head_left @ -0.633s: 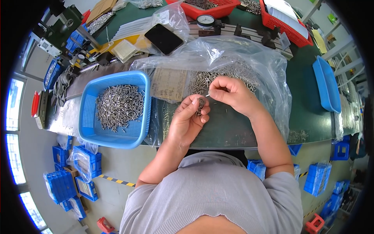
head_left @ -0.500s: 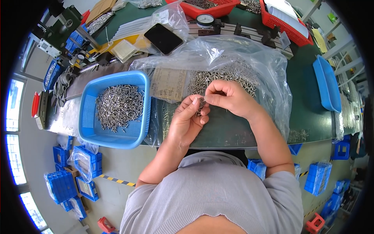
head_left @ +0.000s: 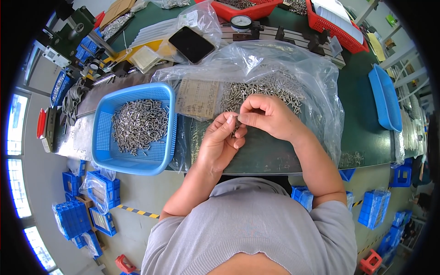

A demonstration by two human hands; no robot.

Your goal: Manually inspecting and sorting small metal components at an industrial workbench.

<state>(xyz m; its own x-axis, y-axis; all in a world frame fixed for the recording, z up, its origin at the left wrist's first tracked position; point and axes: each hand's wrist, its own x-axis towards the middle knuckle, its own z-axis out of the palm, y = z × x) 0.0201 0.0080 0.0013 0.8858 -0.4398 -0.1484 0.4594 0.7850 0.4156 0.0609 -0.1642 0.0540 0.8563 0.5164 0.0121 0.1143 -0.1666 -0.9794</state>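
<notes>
My left hand (head_left: 223, 137) is curled, palm up, around several small metal pins; the fingers hide most of them. Thumb and forefinger of my right hand (head_left: 268, 117) pinch together at the left fingertips, and whatever sits in that pinch is too small to make out. Just beyond both hands, a heap of small metal pins (head_left: 256, 94) lies on and under a clear plastic bag (head_left: 316, 87). To the left stands a blue plastic basket (head_left: 98, 142) with many similar metal pins (head_left: 140, 126) in it. Between basket and heap lies a brown cardboard label (head_left: 198, 97).
A black phone (head_left: 191, 45) rests on plastic wrapping behind the label. Farther back are a dial gauge (head_left: 241, 23) on a rail and red baskets (head_left: 337, 32). A blue tray (head_left: 384, 98) sits at the right edge of the green table (head_left: 362, 133). Blue crates (head_left: 73, 220) stand on the floor.
My right fingertips have shifted very slightly left against the left hand's fingers. The left hand stays almost in place, still curled around the pins.
</notes>
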